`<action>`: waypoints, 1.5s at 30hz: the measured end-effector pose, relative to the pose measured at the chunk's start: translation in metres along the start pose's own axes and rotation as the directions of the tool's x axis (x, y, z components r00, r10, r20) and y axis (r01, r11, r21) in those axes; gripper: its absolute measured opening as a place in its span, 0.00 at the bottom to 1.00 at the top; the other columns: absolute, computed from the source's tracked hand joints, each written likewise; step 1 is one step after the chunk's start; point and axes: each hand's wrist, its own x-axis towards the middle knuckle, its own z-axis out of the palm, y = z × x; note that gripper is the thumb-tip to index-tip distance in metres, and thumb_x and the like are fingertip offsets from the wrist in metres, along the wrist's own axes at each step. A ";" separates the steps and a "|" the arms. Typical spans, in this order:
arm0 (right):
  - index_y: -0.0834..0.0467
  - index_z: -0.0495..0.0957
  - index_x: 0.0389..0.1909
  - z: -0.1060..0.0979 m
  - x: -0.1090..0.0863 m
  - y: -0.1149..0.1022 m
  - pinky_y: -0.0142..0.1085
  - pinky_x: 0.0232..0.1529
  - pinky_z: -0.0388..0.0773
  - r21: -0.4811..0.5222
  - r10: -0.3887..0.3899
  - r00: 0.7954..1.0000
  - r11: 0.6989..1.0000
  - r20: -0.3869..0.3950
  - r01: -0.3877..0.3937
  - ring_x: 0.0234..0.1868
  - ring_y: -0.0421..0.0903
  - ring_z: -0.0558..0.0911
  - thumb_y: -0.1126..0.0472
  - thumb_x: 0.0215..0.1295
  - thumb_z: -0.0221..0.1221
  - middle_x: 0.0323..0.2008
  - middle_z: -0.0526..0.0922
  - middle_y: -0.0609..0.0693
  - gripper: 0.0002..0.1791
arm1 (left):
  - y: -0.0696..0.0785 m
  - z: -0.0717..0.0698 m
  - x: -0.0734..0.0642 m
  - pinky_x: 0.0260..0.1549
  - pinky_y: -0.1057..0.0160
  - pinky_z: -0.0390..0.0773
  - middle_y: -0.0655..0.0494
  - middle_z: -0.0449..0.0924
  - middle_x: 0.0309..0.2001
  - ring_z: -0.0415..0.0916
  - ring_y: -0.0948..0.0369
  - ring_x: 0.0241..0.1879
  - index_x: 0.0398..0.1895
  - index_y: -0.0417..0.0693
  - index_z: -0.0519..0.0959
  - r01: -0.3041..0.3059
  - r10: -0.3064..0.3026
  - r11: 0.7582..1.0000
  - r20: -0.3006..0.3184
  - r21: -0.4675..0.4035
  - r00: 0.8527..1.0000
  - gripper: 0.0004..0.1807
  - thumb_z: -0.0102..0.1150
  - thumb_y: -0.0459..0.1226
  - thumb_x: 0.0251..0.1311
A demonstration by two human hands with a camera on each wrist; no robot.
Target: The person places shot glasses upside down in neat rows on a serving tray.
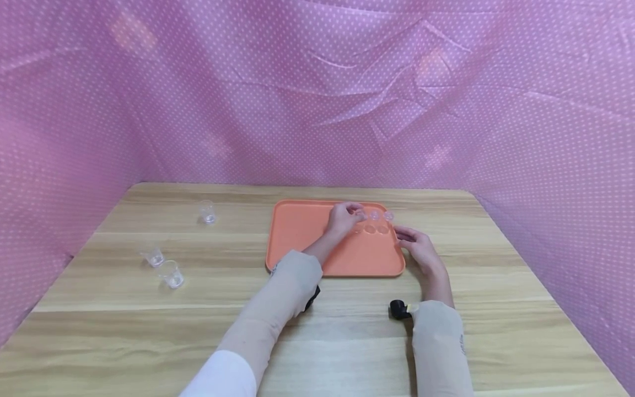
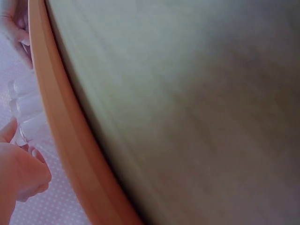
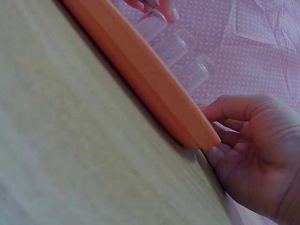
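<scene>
An orange tray [image 1: 307,237] lies on the table. My left hand [image 1: 343,218] reaches over it and pinches a clear plastic cup [image 3: 153,22] with thumb and fingertips; the fingers partly cover it. Beside that cup, two more clear cups stand in a row along the tray's right part, a middle one [image 3: 176,47] and an outer one [image 3: 199,70]. At the tray's right edge, my right hand [image 1: 419,247] holds the rim. In the right wrist view one digit reaches over the rim and the others bend beside the corner.
Three clear cups stand apart on the table's left side: a far cup [image 1: 207,212], a left cup [image 1: 154,257] and a nearer cup [image 1: 171,274]. Pink dotted cloth [image 1: 307,110] hangs behind and on both sides of the wooden table [image 1: 223,325].
</scene>
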 end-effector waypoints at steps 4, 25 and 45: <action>0.71 0.60 0.62 0.001 0.000 0.000 0.29 0.52 0.68 0.010 0.004 1.000 1.000 0.002 -0.004 0.60 0.56 0.66 0.75 0.62 0.48 0.59 0.66 0.67 0.26 | -0.004 0.000 0.001 0.29 0.71 0.71 0.58 0.78 0.30 0.71 0.64 0.33 0.37 0.46 0.83 -0.021 0.021 1.000 -0.004 -0.001 1.000 0.12 0.68 0.34 0.47; 0.70 0.61 0.62 -0.003 0.001 -0.001 0.27 0.52 0.67 -0.050 0.006 1.000 0.999 -0.001 -0.006 0.60 0.55 0.65 0.74 0.61 0.50 0.59 0.66 0.65 0.26 | 0.005 -0.071 -0.010 0.41 0.64 0.73 0.48 0.79 0.47 0.71 0.56 0.44 0.46 0.41 0.79 0.023 -0.014 0.984 0.047 -0.176 0.999 0.20 0.69 0.35 0.47; 0.70 0.59 0.63 0.000 -0.002 -0.003 0.29 0.55 0.65 -0.057 0.028 0.999 0.998 0.019 -0.027 0.61 0.54 0.64 0.73 0.63 0.48 0.60 0.65 0.66 0.26 | 0.017 -0.248 -0.095 0.41 0.62 0.72 0.48 0.77 0.47 0.71 0.58 0.45 0.49 0.42 0.78 -0.091 0.091 0.996 -0.050 -0.004 0.995 0.22 0.66 0.41 0.52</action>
